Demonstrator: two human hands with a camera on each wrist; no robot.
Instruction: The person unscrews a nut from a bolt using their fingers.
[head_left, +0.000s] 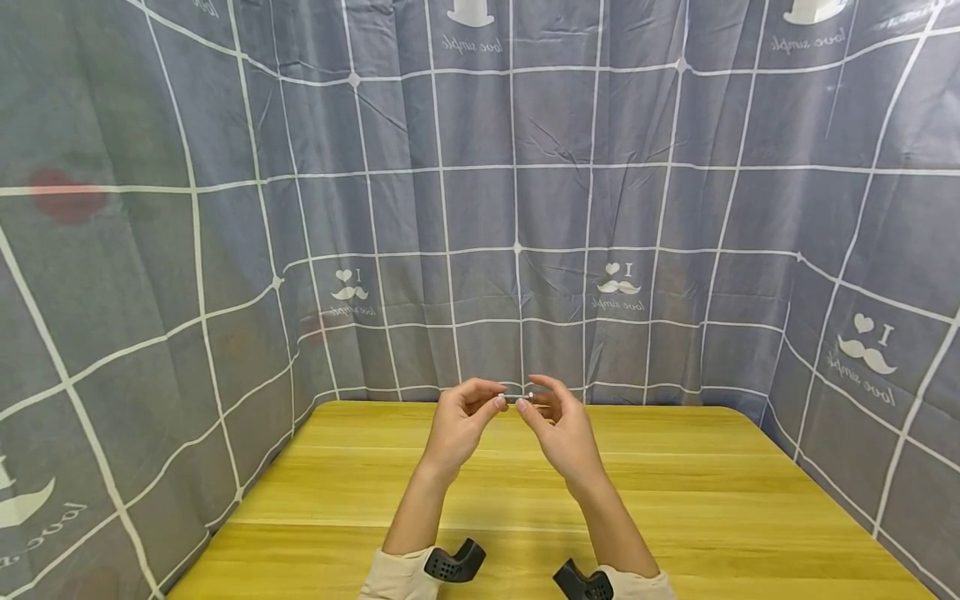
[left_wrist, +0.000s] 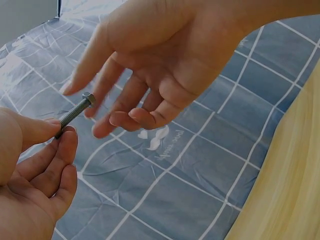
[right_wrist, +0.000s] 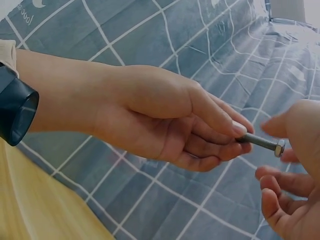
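Observation:
A small dark grey threaded bolt [left_wrist: 74, 114] is held in the air, with a shiny hexagonal piece [right_wrist: 279, 148] at its far end. My left hand [head_left: 456, 429] pinches the opposite end between thumb and fingertips, which hide that end. In the right wrist view the bolt lies almost level, pointing toward my right hand [head_left: 566, 433]. The right hand's fingers are loosely bent and spread around the hexagonal end, gripping nothing. In the left wrist view, its thumb [left_wrist: 80, 75] and fingers show a gap on either side of that end.
Below the hands is a yellow wood-grain table [head_left: 345, 492]. Grey-blue curtains [head_left: 555, 208] with white grid lines hang behind it and along both sides. Each forearm carries a black wrist mount [head_left: 455, 562] by a beige sleeve [head_left: 401, 575].

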